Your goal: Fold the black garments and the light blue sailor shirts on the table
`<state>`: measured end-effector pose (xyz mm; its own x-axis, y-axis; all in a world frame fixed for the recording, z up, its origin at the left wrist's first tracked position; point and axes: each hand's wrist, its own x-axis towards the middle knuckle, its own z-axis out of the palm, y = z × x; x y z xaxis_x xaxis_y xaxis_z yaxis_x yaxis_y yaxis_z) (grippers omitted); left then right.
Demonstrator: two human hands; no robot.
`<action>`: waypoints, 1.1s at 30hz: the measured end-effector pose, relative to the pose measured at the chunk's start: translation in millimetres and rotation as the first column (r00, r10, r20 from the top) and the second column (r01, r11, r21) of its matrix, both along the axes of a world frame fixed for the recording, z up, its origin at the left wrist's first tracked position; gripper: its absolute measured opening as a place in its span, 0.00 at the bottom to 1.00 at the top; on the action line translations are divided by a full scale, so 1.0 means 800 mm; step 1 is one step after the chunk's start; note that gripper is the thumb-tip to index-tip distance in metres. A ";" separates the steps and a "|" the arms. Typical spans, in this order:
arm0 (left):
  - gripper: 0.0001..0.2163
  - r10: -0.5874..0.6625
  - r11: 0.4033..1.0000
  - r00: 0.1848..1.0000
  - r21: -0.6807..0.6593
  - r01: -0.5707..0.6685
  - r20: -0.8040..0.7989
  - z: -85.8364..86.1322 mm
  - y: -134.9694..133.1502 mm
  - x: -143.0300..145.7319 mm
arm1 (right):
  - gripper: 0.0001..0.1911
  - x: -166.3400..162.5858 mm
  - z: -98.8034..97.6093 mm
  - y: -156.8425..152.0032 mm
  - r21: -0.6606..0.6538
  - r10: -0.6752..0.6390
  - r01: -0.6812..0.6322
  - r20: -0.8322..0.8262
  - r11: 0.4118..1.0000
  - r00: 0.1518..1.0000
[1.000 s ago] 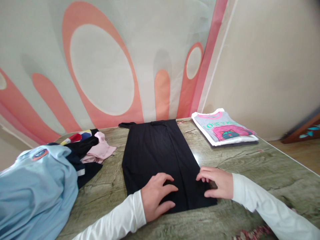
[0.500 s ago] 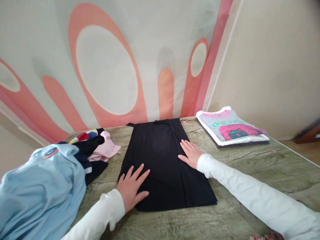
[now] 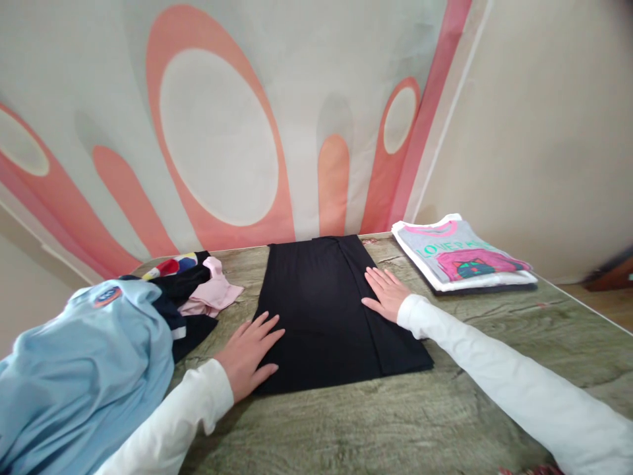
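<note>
A black garment [image 3: 321, 303], folded into a long panel, lies flat in the middle of the wood-grain table [image 3: 376, 422]. My left hand [image 3: 247, 353] rests flat on its near left edge, fingers stretched out and half on the table. Flat on the garment's right side lies my right hand [image 3: 386, 293], fingers together and extended, next to a lengthwise fold line. Both arms wear white sleeves. Neither hand holds anything.
A folded grey and pink printed T-shirt [image 3: 462, 254] sits at the far right of the table. On the left lies a heap of clothes: a light blue shirt [image 3: 79, 369], a pink piece [image 3: 212, 293] and dark pieces. A patterned curtain hangs behind the table.
Both hands went from curled at the garment's near edge to flat and spread. The left hand slid to the left edge, the right hand moved up the right side.
</note>
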<state>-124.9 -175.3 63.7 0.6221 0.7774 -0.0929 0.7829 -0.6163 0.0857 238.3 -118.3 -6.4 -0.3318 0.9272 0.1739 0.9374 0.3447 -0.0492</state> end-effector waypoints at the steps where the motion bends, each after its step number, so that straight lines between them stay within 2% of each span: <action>1: 0.21 -0.057 0.998 0.994 -0.011 0.059 0.093 -0.001 -0.002 0.007 | 0.39 -0.004 0.001 -0.015 0.006 0.030 -0.030 -0.008 1.000 1.000; 3: 0.17 -0.132 0.988 0.957 -0.042 0.147 0.259 -0.004 -0.010 0.018 | 0.37 -0.008 0.004 -0.049 -0.005 0.103 -0.104 -0.029 0.995 0.994; 5: 0.14 -0.128 0.984 0.932 -0.075 0.162 0.338 -0.006 -0.022 0.023 | 0.35 -0.007 0.007 -0.084 -0.029 0.175 -0.176 -0.040 0.984 0.984; 9: 0.11 -0.060 0.987 0.936 -0.118 0.107 0.346 -0.006 -0.051 0.016 | 0.31 0.011 0.012 -0.143 -0.064 0.221 -0.227 -0.083 0.972 0.972; 13: 0.12 -0.043 0.985 0.936 -0.141 0.098 0.351 0.000 -0.074 0.002 | 0.30 0.024 0.016 -0.176 -0.094 0.159 -0.170 -0.116 0.981 0.980; 16: 0.13 -0.077 0.974 0.918 -0.168 0.153 0.389 0.003 -0.066 -0.001 | 0.27 0.021 0.024 -0.167 -0.115 0.105 -0.121 -0.135 0.986 0.985; 19: 0.13 -0.109 0.976 0.898 -0.125 0.178 0.427 0.002 -0.033 0.004 | 0.26 0.009 0.031 -0.123 -0.090 0.089 -0.106 -0.177 0.990 0.980; 22: 0.13 -0.105 0.994 0.906 0.019 0.107 0.410 -0.009 0.002 0.008 | 0.29 -0.003 0.028 -0.073 -0.009 0.054 -0.057 -0.212 0.998 0.976; 25: 0.13 -0.071 0.994 0.922 0.106 0.033 0.380 -0.025 0.015 0.007 | 0.29 -0.008 0.013 -0.047 0.030 0.096 -0.092 -0.157 0.995 0.983; 29: 0.11 -0.001 0.993 0.930 0.109 -0.042 0.368 -0.036 -0.001 0.002 | 0.30 -0.006 0.003 -0.062 0.007 0.152 -0.152 -0.056 0.988 0.987; 33: 0.11 0.026 0.994 0.928 0.086 -0.062 0.372 -0.030 -0.032 0.002 | 0.30 -0.005 0.011 -0.095 -0.004 0.157 -0.157 -0.016 0.988 0.988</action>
